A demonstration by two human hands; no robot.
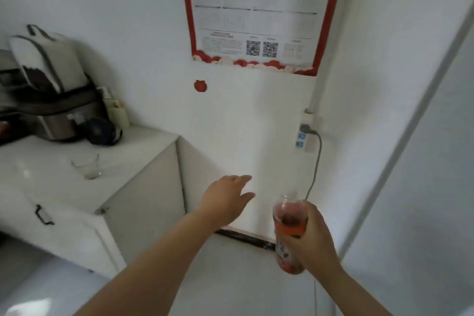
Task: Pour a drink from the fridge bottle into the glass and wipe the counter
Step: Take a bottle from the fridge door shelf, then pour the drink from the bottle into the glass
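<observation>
Right hand (311, 237) grips clear plastic bottle of red drink (289, 228). Left hand (228, 197) open, empty. Clear glass (87, 167) upright on white surface (128, 161).

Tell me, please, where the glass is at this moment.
In the head view the glass stands on the white counter at the left, in front of the metal cooker, far from the bottle in the right hand.
</observation>
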